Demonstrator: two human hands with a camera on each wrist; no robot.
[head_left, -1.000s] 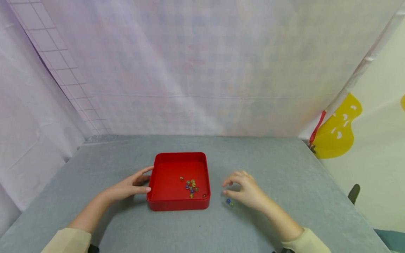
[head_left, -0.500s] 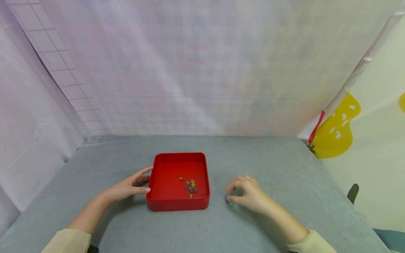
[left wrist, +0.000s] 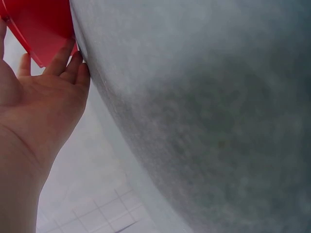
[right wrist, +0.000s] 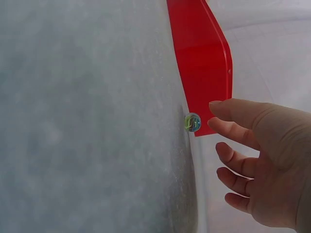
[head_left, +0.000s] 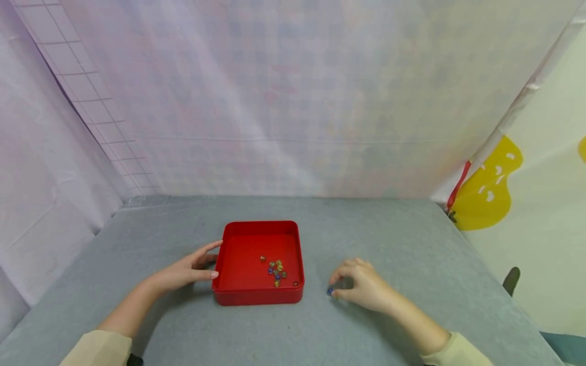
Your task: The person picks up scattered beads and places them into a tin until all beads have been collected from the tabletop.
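A square red tray (head_left: 258, 297) rests on the grey table, with several small glass marbles (head_left: 276, 269) in its near right part. My left hand (head_left: 183, 272) touches the tray's left side, thumb and fingers spread along the wall. To the right of the tray, my right hand (head_left: 363, 290) is low over the table, fingers bent loosely and thumb apart from the index finger. A blue marble (head_left: 330, 291) lies right at the thumb tip; in the head view the thumb partly hides a greenish one beside it. The right wrist view shows a clear marble (right wrist: 193, 122) just ahead of the fingertips.
A pale curtain (head_left: 284, 101) hangs behind the table's far edge. White cloth with a yellow printed shape (head_left: 487, 198) hangs on the right side. The grey table (head_left: 256, 335) stretches around the tray.
My right hand has shifted slightly right and toward me, lowering its thumb to the two loose marbles. The left hand and the tray have stayed in place.
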